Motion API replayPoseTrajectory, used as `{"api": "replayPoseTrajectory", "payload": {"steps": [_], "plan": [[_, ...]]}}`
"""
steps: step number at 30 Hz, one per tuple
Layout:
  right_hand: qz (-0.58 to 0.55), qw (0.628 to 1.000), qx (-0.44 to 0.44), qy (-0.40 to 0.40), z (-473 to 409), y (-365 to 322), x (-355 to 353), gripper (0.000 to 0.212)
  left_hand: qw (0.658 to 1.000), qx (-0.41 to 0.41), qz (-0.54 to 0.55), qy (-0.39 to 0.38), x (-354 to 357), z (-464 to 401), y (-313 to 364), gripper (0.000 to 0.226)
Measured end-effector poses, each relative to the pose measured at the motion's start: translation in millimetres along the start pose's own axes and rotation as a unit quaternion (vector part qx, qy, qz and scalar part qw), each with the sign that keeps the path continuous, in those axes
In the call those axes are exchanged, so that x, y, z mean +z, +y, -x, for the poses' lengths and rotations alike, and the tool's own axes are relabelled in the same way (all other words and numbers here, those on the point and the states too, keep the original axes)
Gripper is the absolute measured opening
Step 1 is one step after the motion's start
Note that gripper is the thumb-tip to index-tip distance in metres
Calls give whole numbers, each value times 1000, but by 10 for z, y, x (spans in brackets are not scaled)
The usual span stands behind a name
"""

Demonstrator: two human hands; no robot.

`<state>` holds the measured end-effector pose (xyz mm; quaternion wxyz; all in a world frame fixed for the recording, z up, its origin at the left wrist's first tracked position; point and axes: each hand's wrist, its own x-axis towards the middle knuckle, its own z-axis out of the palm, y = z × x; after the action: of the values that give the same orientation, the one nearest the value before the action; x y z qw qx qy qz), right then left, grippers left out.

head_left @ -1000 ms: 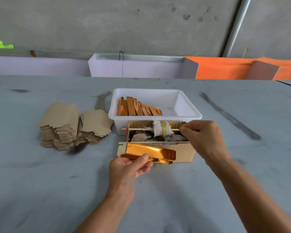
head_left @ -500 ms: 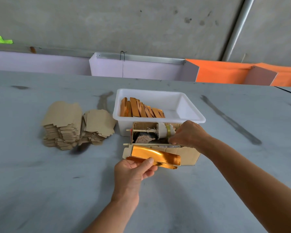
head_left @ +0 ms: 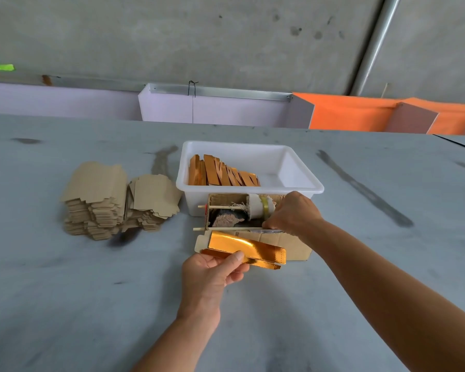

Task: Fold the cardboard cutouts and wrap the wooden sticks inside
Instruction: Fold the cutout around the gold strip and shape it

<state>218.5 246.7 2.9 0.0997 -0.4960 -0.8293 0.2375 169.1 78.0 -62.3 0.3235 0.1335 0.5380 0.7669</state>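
Gold cutout [head_left: 246, 248] in left hand [head_left: 212, 275]

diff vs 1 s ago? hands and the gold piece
The right hand moved down from the upper stick in the cardboard box to its front rim, fingers curled there; what it holds is hidden. The left hand pinches the gold cutout as before. White tub and cutout stacks unchanged.

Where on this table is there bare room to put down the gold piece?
Bare table lies near the person, left of the left hand, and right of the cardboard box. It is crowded between the cutout stack, the white tub and the box, where the right hand works.
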Motion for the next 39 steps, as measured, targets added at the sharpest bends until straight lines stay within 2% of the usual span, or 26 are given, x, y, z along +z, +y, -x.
{"api": "replayPoseTrajectory", "payload": {"steps": [7,19,39], "plan": [[-53,998,30,-26,-13,-38,-16,41,1000,-5,-8,-3,-1,-2,-5,9],[-135,986,69,-69,19,-45,-124,40,1000,-2,-23,-5,-4,-8,-37,9],[-138,980,88,-114,122,-85,-301,47,999,-1,-32,-12,0,6,-30,7]]}}
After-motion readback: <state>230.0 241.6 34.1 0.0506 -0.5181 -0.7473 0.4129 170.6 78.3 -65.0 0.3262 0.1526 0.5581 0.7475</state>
